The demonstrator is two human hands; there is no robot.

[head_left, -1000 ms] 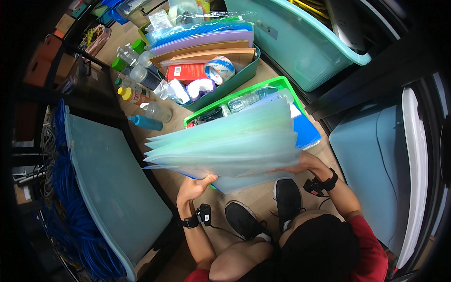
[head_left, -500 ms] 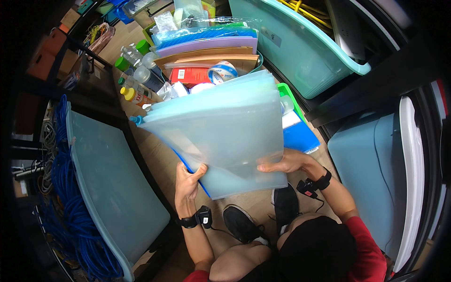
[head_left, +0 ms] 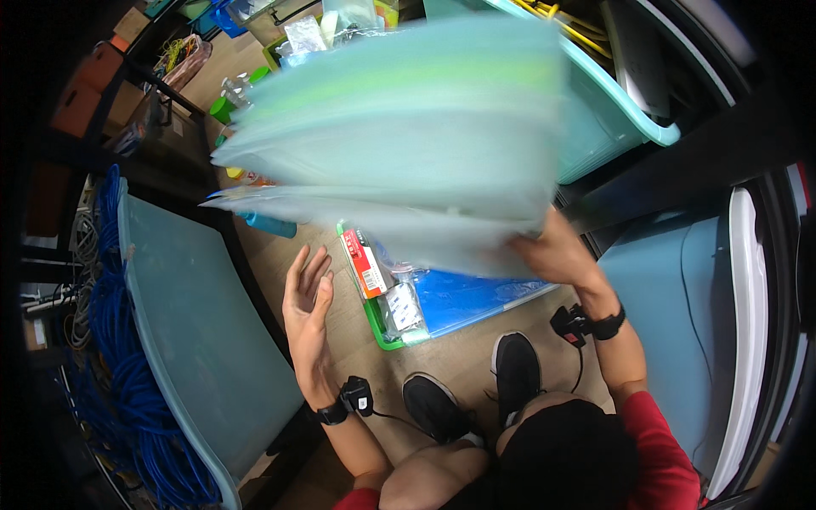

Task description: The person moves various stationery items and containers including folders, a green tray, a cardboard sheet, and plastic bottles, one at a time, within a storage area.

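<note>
The left hand (head_left: 310, 308) has let go, open and empty beside the green plastic basket (head_left: 375, 323). The right hand's (head_left: 557, 253) closed grip alone bears the pale translucent folders (head_left: 395, 140).

Free gap between green tray (head_left: 374, 322) and black shoes (head_left: 516, 374), translucent sheets (head_left: 399, 144) a barrier above the tray's far side

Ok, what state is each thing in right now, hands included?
Translucent folders: held up, fanned apart, blurred
Left hand: open, holding nothing
Right hand: gripping translucent folders
Green tray: loaded, partly hidden
Blue folder: flat, partly hidden
Teal bin: open-topped, contents showing
</note>
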